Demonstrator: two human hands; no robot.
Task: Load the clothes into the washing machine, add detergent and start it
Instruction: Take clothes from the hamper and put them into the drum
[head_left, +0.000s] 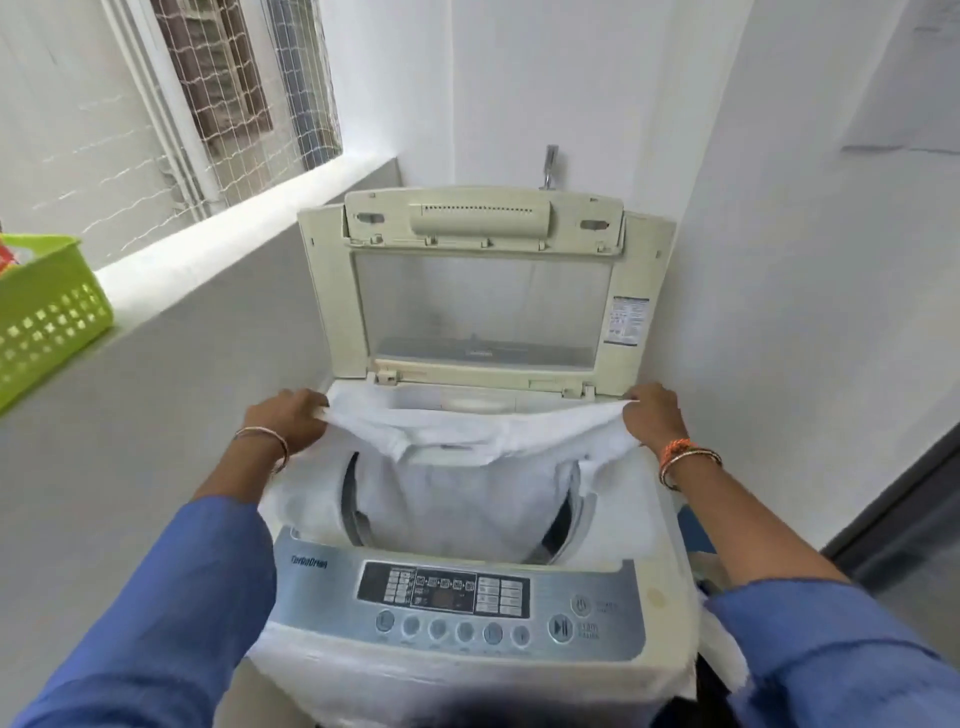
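Left hand (288, 421), right hand (655, 415): each pinching upper corner of white garment (457, 483), stretched above open washing machine (457, 587) tub, lower part hung inside. Garment judged light, soft, limp; best gripped at edges.

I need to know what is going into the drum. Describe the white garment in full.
The white garment looks like soft cotton, seemingly a shirt with a collar-like fold at its top. The left hand and right hand each pinch an upper corner, stretching it across the open washing machine. Its body hangs into the drum, and its sides drape over the rim.
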